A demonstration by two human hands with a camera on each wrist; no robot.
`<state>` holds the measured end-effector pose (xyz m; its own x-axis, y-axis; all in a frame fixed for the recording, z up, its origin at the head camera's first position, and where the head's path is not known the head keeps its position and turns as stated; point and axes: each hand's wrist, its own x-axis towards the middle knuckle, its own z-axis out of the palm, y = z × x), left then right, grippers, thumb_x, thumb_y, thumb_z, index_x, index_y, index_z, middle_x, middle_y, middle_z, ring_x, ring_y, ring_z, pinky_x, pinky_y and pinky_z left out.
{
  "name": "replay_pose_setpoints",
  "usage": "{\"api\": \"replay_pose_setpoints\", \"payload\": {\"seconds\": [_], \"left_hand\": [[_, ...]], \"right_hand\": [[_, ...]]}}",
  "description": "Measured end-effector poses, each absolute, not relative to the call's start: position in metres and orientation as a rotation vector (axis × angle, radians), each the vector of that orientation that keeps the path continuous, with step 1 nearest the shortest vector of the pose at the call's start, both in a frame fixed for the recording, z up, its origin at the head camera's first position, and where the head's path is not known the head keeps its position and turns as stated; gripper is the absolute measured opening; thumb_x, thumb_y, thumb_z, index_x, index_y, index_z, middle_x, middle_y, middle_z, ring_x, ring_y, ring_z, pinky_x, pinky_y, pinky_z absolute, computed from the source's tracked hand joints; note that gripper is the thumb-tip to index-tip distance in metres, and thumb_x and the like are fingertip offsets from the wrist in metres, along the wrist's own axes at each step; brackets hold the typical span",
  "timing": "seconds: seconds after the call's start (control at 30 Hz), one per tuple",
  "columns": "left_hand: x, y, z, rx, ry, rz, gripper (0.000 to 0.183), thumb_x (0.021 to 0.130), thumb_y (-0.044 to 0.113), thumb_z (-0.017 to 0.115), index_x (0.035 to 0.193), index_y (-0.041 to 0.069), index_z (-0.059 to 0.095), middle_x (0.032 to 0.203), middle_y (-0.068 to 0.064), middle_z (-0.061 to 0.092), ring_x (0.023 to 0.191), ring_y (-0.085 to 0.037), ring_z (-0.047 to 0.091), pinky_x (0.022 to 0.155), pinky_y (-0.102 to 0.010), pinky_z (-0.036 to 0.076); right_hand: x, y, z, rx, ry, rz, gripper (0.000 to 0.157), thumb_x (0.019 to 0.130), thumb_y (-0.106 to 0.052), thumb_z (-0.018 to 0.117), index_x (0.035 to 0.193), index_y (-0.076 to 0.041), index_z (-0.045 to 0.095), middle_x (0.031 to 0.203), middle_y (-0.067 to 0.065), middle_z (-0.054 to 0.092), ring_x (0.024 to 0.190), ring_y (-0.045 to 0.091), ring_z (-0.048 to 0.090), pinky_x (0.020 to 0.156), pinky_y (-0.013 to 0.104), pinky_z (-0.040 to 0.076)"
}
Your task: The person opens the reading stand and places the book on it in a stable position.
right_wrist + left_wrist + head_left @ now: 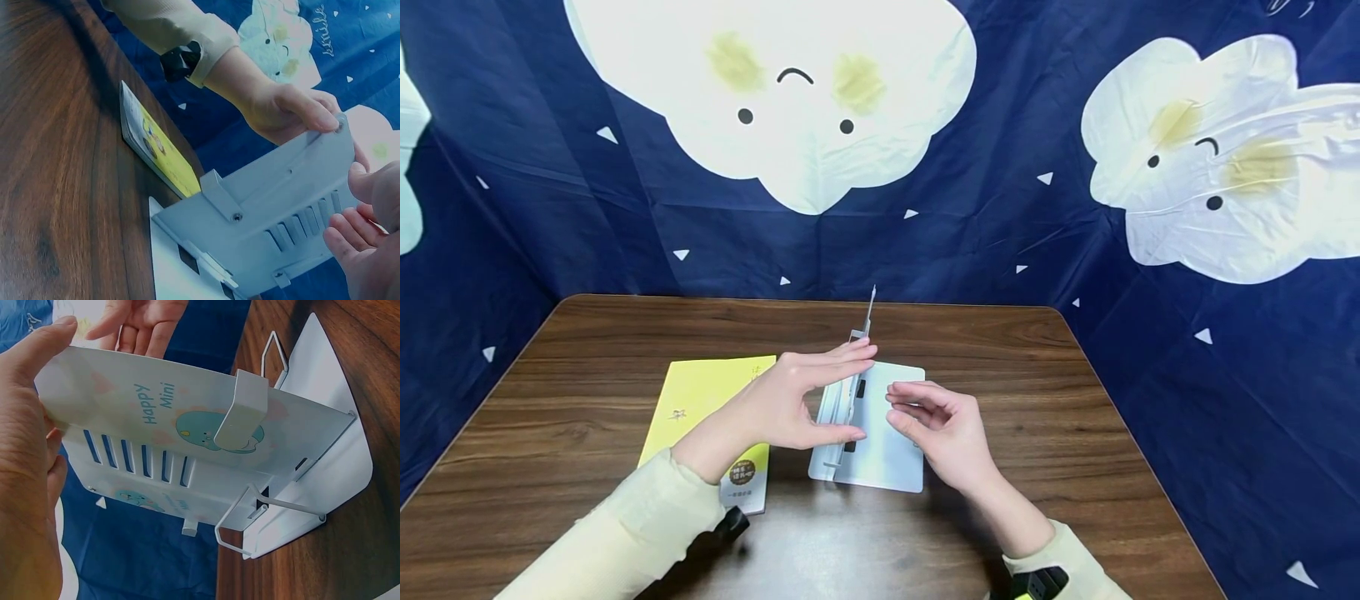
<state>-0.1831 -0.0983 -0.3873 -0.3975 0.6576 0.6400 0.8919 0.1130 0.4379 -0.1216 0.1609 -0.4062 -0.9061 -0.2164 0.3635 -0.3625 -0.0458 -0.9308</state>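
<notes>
A white metal book stand (880, 450) stands on the table, its back panel (206, 412) rising from a flat base plate (331, 394). The panel's front has a blue cartoon figure, "Happy Mini" lettering and a row of slots; wire arms (275, 506) stick out below. My left hand (801, 396) holds the panel by its upper edge, thumb at a corner beside a screw and fingers on the other side. On the panel's rear side, my right hand (943, 429) hovers above the base plate with loosely bent fingers, holding nothing.
To the left of the stand, partly under my left forearm, lies a yellow book (700, 400). The wooden table (1060, 450) has dark blue cloth (1015, 233) with white cloud faces behind it and at its sides.
</notes>
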Motion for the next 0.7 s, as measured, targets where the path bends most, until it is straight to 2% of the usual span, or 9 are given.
{"api": "replay_pose_setpoints", "payload": {"seconds": [0.23, 0.57, 0.7], "left_hand": [[-0.183, -0.1, -0.389, -1.516, -2.098, -1.166, 0.078, 0.08, 0.037, 0.095, 0.143, 0.002, 0.065, 0.153, -0.009, 0.057, 0.143, -0.029, 0.051, 0.115, -0.038, 0.043], [-0.183, -0.104, -0.39, -1.499, -2.102, -1.163, 0.078, 0.084, 0.042, 0.091, 0.146, 0.003, 0.064, 0.154, -0.008, 0.056, 0.144, -0.028, 0.051, 0.115, -0.036, 0.043], [-0.183, -0.106, -0.39, -1.503, -2.1, -1.17, 0.077, 0.085, 0.042, 0.09, 0.146, 0.003, 0.063, 0.155, -0.008, 0.055, 0.144, -0.028, 0.051, 0.116, -0.036, 0.042]], "right_hand": [[-0.122, 0.171, -0.408, 0.614, -2.11, 2.086, 0.032, 0.09, 0.011, 0.078, 0.121, 0.012, 0.072, 0.118, 0.028, 0.072, 0.107, 0.022, 0.074, 0.093, 0.038, 0.06], [-0.124, 0.187, -0.411, 0.565, -2.146, 2.049, 0.032, 0.09, 0.011, 0.078, 0.121, 0.011, 0.072, 0.12, 0.027, 0.072, 0.108, 0.022, 0.074, 0.094, 0.037, 0.059], [-0.125, 0.193, -0.412, 0.549, -2.164, 2.033, 0.031, 0.091, 0.01, 0.078, 0.122, 0.012, 0.072, 0.119, 0.031, 0.071, 0.11, 0.029, 0.073, 0.095, 0.036, 0.059]]}}
